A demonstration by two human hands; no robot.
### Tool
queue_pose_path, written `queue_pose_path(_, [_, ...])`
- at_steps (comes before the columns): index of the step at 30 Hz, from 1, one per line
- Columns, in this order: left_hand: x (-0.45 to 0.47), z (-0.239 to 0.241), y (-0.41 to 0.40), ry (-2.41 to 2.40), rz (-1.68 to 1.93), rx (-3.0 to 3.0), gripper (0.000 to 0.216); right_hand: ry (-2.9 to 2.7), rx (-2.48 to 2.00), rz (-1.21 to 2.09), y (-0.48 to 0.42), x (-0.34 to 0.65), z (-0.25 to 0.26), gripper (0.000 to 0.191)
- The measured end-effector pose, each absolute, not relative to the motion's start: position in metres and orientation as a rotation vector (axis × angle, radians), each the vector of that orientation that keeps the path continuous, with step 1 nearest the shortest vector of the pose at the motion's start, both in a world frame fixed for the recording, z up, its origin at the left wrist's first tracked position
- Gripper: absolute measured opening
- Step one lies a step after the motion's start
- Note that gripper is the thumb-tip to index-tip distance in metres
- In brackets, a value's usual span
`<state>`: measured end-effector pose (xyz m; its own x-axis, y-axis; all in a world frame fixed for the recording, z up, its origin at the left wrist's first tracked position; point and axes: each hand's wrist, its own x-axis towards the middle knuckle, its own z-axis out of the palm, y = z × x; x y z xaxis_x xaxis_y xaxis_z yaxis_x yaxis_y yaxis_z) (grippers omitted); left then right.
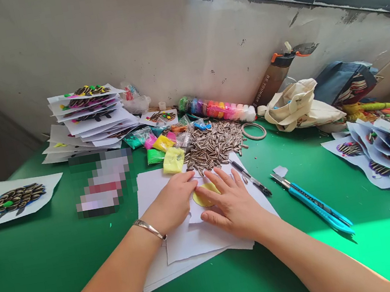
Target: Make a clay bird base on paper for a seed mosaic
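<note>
A flat yellow round shape (207,195), perhaps modelling clay, lies on a small white paper (196,216) atop a stack of white sheets (159,268). My right hand (233,204) is spread out over it, its fingers apart and touching the yellow shape. At its left edge is my left hand (176,199), fingers curled together; whatever is between them is hidden. Just beyond the fingertips is a heap of striped sunflower seeds (213,143). A black pen (249,176) rests on the sheets, to the right of my right hand.
A blue utility knife (314,205) lies at right. Bags of coloured clay (173,160), a tape roll (254,131) and clay tubs (218,109) are behind. Seed pictures are stacked left (89,124) and right (381,153); one seed picture (19,199) lies far left. A bottle (273,77) leans against the wall.
</note>
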<state>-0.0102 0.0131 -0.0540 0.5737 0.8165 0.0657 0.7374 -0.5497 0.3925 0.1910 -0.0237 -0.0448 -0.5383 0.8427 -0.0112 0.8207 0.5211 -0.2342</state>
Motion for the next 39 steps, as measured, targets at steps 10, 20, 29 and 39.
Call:
queue_pose_path(10, [-0.0109, -0.0546, 0.0123, 1.24, 0.408, 2.513, 0.045, -2.687, -1.287, 0.224, -0.0276, 0.192, -0.047, 0.057])
queue_pose_path(20, [-0.0098, -0.0543, 0.0136, 1.255, 0.381, 2.503, 0.042, -2.709, -1.223, 0.186, -0.0262, 0.1925, -0.0495, 0.058])
queue_pose_path(29, [-0.0102, -0.055, 0.0128, 1.248, 0.414, 2.483, 0.044, -2.724, -1.269, 0.216, -0.0248, 0.1912, -0.0477, 0.061])
queue_pose_path(39, [-0.011, -0.0553, 0.0125, 1.25, 0.435, 2.458, 0.047, -2.72, -1.326, 0.297, -0.0235, 0.1895, -0.0457, 0.064])
